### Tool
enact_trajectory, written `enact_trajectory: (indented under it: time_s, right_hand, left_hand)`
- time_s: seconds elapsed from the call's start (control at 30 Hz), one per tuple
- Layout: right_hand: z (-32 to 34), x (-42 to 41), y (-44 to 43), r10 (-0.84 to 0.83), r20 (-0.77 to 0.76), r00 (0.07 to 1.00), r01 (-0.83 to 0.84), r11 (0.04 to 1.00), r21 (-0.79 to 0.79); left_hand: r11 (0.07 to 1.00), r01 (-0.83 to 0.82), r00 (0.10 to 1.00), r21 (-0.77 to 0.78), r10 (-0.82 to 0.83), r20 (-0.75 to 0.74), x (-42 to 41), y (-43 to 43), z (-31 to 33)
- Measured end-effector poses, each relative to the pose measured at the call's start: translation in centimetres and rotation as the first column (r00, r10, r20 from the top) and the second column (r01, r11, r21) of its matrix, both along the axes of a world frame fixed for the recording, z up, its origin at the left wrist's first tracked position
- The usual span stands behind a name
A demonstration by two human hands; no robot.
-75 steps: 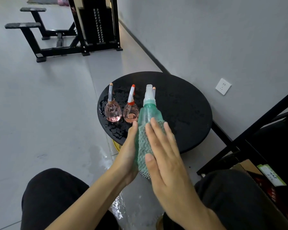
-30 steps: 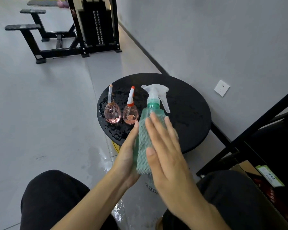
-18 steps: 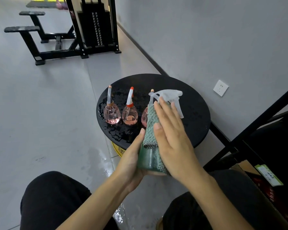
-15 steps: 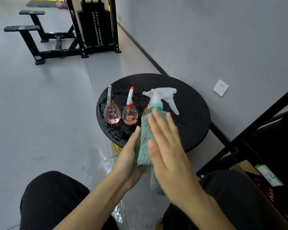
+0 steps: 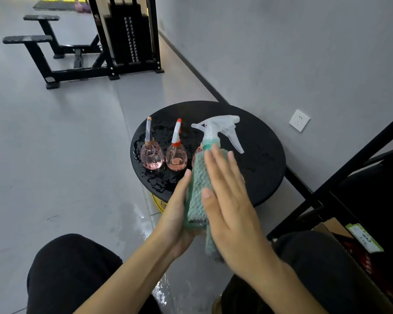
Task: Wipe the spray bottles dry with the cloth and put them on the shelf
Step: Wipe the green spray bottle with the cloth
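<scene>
- Since half a second ago the right hand [image 5: 233, 214] has slid a little down the cloth [image 5: 199, 196], and the trigger head of the green bottle [image 5: 210, 141] shows more fully above the fingertips.
- The green bottle is held upright in the air, in front of the round black table [image 5: 266, 159], its body wrapped in the teal cloth; only the neck and clear trigger stick out.
- The left hand [image 5: 176, 219] cups the wrapped bottle from the left, fingers curled round it.
- The right hand lies flat against the cloth, fingers straight and close together, pressing rather than gripping.
- Two small pink bottles [image 5: 152, 156] [image 5: 176, 157] stand on the wet table top; a third is mostly hidden behind the cloth.
- A black shelf frame [image 5: 349, 168] stands at right, with a green label [image 5: 364, 237] whose writing is too small to read.
- A white wall socket [image 5: 299, 120] sits beyond the table.
</scene>
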State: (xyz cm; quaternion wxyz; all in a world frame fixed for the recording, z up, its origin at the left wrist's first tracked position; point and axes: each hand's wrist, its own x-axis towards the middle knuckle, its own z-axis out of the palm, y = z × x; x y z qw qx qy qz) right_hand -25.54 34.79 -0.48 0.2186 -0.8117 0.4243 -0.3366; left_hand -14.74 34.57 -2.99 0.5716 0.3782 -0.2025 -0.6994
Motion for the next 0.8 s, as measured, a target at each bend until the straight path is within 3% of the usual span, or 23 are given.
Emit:
enact_trajectory:
  time_s: [0.2,0.4,0.63,0.8]
  right_hand:
    - [-0.6,-0.3,1.0,0.026,-0.046,0.999,-0.027,0.999,-0.022]
    - [1.1,-0.3,-3.4,-0.043,0.016,0.999,0.041,0.994,0.097]
    - [-0.3,0.6,2.2,0.015,-0.172,0.985,-0.022,0.999,-0.037]
    - [0.5,0.7,-0.7,0.013,-0.093,0.996,-0.014,1.0,-0.012]
  left_hand:
    - [1.0,-0.008,1.0,0.001,0.008,-0.014,0.0,0.4,-0.2]
    - [0.999,0.036,0.999,0.033,-0.036,0.007,-1.2,1.1,-0.6]
    - [0.996,-0.067,0.995,-0.056,0.063,-0.084,0.2,0.4,0.3]
    - [0.996,-0.067,0.994,-0.057,0.062,-0.085,-0.5,0.7,0.3]
